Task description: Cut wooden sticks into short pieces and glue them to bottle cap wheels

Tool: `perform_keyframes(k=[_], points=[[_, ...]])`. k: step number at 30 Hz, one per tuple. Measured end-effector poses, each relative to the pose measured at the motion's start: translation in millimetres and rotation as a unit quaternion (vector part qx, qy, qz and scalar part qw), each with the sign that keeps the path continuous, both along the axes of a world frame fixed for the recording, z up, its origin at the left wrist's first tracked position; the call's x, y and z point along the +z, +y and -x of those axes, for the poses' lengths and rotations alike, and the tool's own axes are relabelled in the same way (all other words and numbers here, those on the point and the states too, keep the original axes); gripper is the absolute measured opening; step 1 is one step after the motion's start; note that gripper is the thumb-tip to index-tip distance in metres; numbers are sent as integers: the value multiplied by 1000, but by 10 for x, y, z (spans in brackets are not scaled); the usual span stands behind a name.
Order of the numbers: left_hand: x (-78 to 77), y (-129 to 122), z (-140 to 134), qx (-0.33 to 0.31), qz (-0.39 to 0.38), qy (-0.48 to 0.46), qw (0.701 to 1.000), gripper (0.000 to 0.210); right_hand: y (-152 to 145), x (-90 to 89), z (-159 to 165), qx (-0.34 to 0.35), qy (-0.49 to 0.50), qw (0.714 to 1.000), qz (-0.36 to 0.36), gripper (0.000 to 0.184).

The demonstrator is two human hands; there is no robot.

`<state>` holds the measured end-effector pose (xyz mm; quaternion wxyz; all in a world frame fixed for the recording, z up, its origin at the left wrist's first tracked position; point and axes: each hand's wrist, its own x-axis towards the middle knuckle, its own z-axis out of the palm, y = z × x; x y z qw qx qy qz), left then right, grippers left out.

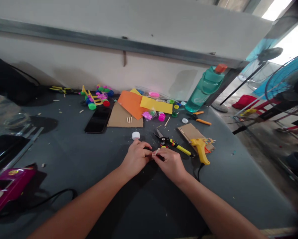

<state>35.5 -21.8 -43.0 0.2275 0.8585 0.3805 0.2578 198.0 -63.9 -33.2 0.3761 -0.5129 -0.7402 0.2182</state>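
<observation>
Head view: both hands are positioned at the centre of the frame, above a dark grey table (76, 152). A small pale stick (157, 151) is located at the centre, where the fingertips of the two hands are brought together. The stick is pinched between the thumb and fingers of the right hand (171, 163). The left hand (136, 156) is held narrow, with its fingers curled and its fingertips placed against or just beside those of the right; whether the stick is also gripped by it cannot be told.

A white cap (136, 135) is placed just beyond the left hand. Cutters (174, 143) with yellow and black handles are laid just beyond the right hand, with the blades pointed toward the upper left. Right of centre, a yellow glue gun (201, 151) is rested on a piece of cardboard (188, 130). At upper centre, a cardboard sheet (117, 119) is partly covered by orange paper (132, 103), which is overlapped by yellow paper (156, 105). A black phone (96, 122) is set at the sheet's left. At upper right, a teal bottle (201, 89) is stood near the wall.
</observation>
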Motion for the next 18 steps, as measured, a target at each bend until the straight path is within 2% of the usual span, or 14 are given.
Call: perform_keyframes(k=[13,16,18], points=[[15,-22,-25,-4,48,-32,998,9,2,-3,8,-4,-50,999,17,14],[32,-20,-33,2,53,-30,998,7,12,13,15,-14,-18,999,25,13],[60,-29,-44,9,69,-33,997,9,24,42,8,-39,30,997,59,11]])
